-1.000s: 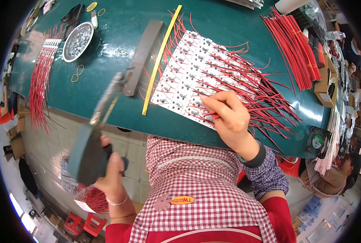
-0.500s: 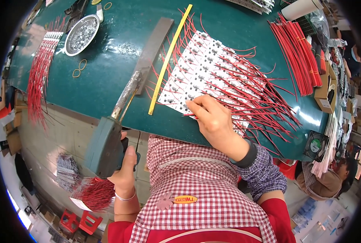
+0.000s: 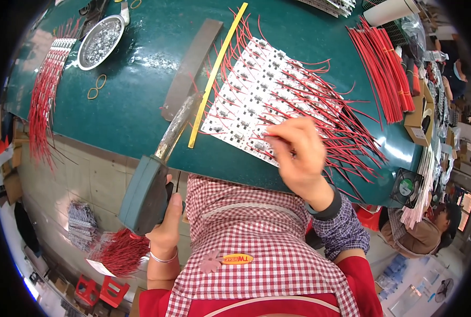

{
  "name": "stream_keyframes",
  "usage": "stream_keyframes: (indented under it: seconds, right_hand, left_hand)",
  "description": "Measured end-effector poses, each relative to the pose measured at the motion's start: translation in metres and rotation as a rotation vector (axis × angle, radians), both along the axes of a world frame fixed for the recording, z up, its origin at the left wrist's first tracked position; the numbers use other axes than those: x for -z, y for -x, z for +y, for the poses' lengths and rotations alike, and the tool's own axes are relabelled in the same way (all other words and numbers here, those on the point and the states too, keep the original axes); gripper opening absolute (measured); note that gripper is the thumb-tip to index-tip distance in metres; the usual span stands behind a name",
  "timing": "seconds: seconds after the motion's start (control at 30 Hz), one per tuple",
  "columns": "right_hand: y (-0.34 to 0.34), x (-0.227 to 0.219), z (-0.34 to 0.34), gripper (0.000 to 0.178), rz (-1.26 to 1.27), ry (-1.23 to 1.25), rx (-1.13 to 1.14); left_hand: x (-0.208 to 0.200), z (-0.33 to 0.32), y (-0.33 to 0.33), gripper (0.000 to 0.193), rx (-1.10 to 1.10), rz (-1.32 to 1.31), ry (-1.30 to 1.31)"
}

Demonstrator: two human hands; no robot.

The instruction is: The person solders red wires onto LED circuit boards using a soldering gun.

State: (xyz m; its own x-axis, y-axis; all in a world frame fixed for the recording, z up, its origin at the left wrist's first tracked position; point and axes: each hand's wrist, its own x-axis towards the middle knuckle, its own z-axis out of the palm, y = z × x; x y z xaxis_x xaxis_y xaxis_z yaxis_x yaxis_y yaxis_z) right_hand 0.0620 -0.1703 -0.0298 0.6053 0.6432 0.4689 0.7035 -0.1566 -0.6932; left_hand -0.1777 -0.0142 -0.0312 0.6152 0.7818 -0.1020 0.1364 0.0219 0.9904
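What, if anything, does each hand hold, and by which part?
Left hand: a soldering tool, by its handle. Right hand: too blurred to tell whether it pinches any red wires.

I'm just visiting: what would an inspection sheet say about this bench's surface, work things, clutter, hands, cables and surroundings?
Surface: green table, shiny in patches.
Job's things: white circuit panel with red wires; yellow strip and grey-brown bar to its left.
Clutter: bowl of shiny bits, rubber bands, black fan at the right edge.
Hands: left hand grips a teal gun-shaped tool; right hand is over the panel's near edge, pinch unclear.
Cables: red wire bundle, upper right; the tool's cord can't be made out.
Surroundings: another person at right.
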Motion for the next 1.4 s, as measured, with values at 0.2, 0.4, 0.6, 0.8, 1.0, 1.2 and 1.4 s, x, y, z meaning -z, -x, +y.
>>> stream_keyframes:
  seconds: [0.2,0.4,0.6,0.8,1.0,1.2,1.4]
  right_hand:
    - [0.003,0.0,-0.006,0.026,-0.096,0.129,0.12]
    - [0.013,0.017,0.002,0.028,-0.139,0.259,0.099]
    - [0.017,0.021,0.001,0.033,-0.111,0.225,0.12]
    - [0.016,0.023,0.0,0.036,-0.123,0.216,0.099]
    - [0.018,0.023,0.004,0.034,-0.113,0.2,0.12]
    - [0.017,0.022,0.004,0.032,-0.146,0.223,0.101]
    - [0.017,0.021,0.005,0.031,-0.161,0.239,0.091]
  left_hand:
    - [0.011,-0.008,-0.007,0.05,0.003,-0.04,0.026]
    - [0.007,-0.021,-0.002,0.045,0.178,0.03,-0.113]
    - [0.005,-0.024,0.0,0.043,0.165,0.068,-0.03]
    - [0.0,-0.022,0.002,0.043,0.247,0.128,-0.059]
    - [0.0,-0.022,-0.01,0.021,0.241,0.151,-0.21]
    - [0.001,-0.019,-0.009,0.021,0.347,0.176,-0.265]
    - [-0.009,-0.018,-0.022,0.019,0.377,0.182,-0.33]
